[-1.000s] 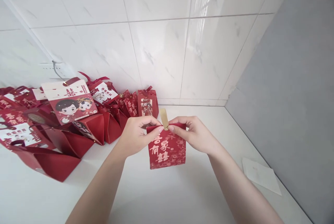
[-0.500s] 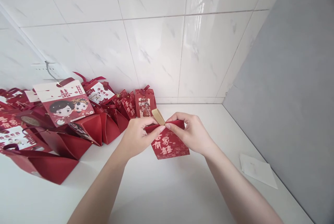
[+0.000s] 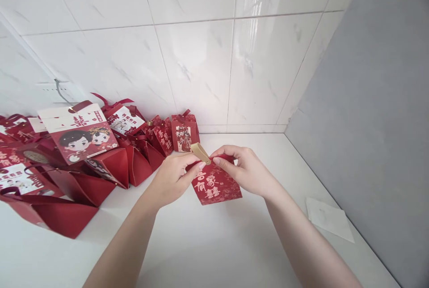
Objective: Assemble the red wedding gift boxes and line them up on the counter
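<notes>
A small red gift box printed with pale characters is held up between both hands over the white table. From its top edge a gold ribbon loop sticks up, leaning to the left. My left hand pinches the left part of the top edge, thumb in front beside the base of the loop. On the right part of that edge, my right hand is closed, its thumb in front and fingers behind. The fingers behind the box are partly hidden.
Several red gift boxes with ribbons crowd the left side of the table. A small red box with a picture stands by the tiled wall. A white sheet lies at right beside the grey panel.
The gold loop has tipped lower and slightly left. My left thumb has drawn back a little to the left from the right thumb. Both hands still hold the box.
</notes>
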`<act>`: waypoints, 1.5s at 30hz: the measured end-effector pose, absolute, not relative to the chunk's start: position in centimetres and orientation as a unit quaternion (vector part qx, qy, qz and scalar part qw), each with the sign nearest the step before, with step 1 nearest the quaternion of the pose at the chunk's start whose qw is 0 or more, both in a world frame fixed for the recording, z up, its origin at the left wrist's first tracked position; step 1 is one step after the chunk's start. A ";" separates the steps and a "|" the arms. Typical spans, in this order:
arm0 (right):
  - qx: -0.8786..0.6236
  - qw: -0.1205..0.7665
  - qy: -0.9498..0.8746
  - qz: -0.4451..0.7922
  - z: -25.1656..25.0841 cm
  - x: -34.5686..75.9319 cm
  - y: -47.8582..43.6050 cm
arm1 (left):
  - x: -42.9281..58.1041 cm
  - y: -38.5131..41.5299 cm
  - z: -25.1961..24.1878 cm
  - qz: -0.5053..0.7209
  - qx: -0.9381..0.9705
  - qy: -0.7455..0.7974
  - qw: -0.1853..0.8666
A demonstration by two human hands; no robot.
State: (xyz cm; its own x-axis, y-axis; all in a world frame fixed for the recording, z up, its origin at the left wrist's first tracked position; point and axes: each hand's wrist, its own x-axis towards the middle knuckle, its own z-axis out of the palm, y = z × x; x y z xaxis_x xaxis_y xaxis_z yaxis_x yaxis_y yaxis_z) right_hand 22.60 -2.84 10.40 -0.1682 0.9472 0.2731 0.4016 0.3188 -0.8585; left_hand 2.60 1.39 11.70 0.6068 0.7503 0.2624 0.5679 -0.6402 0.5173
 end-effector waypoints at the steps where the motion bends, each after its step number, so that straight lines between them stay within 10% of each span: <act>1: -0.487 0.418 -0.702 0.310 10.3 22.6 -2.8 | 2.6 1.4 11.7 0.220 0.879 0.375 0.195; 38: -0.500 0.283 -0.761 0.300 7.0 24.5 -0.5 | 2.6 3.4 9.9 0.154 0.867 0.410 0.236; 45: -0.470 0.383 -0.732 0.312 7.9 23.4 -0.8 | 3.7 3.9 8.8 0.185 0.857 0.399 0.269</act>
State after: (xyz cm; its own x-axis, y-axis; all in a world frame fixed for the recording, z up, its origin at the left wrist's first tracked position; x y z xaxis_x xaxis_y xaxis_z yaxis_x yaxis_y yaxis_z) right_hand 23.41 -0.82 7.93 -0.2659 0.9264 0.2667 0.4488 0.3638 -0.8162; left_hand 3.67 3.94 8.82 0.6135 0.7830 0.1031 0.5837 -0.5375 0.6086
